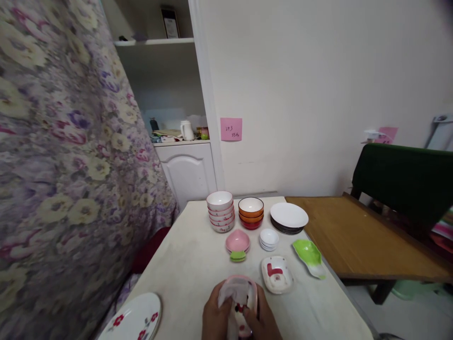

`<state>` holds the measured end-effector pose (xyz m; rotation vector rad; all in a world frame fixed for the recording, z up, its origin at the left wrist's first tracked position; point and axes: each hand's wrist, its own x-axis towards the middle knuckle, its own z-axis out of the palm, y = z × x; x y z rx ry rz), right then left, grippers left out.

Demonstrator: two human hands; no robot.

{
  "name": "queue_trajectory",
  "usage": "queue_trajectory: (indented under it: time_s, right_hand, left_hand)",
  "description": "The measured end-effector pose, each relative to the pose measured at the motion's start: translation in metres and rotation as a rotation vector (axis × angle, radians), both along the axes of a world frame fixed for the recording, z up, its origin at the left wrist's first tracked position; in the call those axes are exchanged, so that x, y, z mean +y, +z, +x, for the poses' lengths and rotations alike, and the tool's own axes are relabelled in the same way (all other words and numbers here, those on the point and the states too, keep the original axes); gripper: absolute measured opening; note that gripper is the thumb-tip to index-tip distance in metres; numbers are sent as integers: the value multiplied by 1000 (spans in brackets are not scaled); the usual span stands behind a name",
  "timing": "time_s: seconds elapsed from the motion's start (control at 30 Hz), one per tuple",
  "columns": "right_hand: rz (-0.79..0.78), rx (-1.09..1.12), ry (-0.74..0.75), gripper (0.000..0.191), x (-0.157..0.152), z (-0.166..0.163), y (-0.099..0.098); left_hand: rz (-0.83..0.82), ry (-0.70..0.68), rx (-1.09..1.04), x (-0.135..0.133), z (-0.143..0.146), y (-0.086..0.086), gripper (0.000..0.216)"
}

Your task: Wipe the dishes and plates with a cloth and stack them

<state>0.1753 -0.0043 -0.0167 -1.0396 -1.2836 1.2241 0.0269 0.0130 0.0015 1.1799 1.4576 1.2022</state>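
Note:
Low at the front edge of the table, a small pink-rimmed dish (249,298) with a red and black pattern is held between both hands. My left hand (215,315) is closed round its left side and presses a thin white cloth (230,288) onto the inside; whether it is cloth or tissue is hard to make out. Gripping the right side is my right hand (264,317), its thumb over the dish's inner face. Just beyond, to the right, lies a rectangular white dish (278,275) with a red print.
Farther back stand stacked white bowls (220,212), orange and red bowls (251,213), white plates (289,216), small white dishes (269,239) and pink bowls (237,242). A green leaf-shaped dish (308,255) lies right, flowered plates (136,317) front left. A brown table (361,236) adjoins.

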Motion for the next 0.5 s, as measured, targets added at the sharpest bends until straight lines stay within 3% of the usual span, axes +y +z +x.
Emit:
queue_trajectory:
  time_s: [0.1,0.27,0.5]
  right_hand:
    - [29,11,62,57,-4,-2,2]
    - [57,-8,194,62,-9,5,24]
    - [119,-109,277,46,-8,14,37]
  left_hand:
    - [10,-67,144,0,-2,7,33]
    - [80,-342,586,11,-15,30,11]
    - [189,-535,772,17,-16,51,6]
